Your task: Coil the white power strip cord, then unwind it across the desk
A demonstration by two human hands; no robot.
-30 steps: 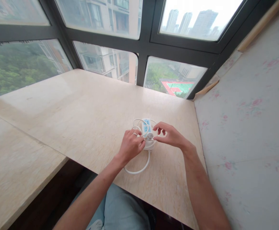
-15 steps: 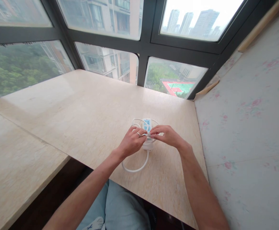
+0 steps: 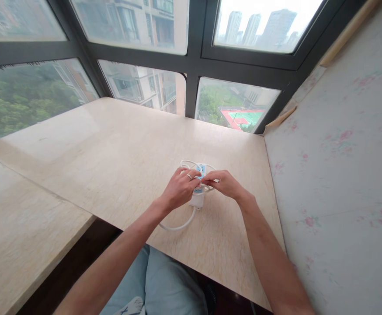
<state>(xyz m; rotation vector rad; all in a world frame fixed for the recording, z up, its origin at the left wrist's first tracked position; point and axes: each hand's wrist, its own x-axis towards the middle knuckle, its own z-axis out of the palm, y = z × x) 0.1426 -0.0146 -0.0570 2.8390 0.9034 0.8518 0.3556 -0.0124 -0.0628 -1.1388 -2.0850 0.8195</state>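
Observation:
A white power strip (image 3: 198,200) with blue sockets lies on the beige marble tabletop (image 3: 119,162), its white cable (image 3: 176,227) looping toward the near edge and curling behind it. My left hand (image 3: 179,189), a ring on one finger, rests over the strip's left side, its fingers pinched on the cable or plug there. My right hand (image 3: 223,183) meets it from the right, fingertips closed on the same spot above the strip. What exactly sits between the fingertips is hidden.
Large dark-framed windows (image 3: 191,65) rise just behind the table. A floral-patterned wall (image 3: 335,166) bounds the right side. A second marble surface (image 3: 17,227) lies lower left, with a dark gap between. My knees in light blue cloth (image 3: 164,284) are under the near edge.
My right hand went from open beside the strip to pinched over it, meeting the left hand. The cable loop near the edge has shifted slightly left.

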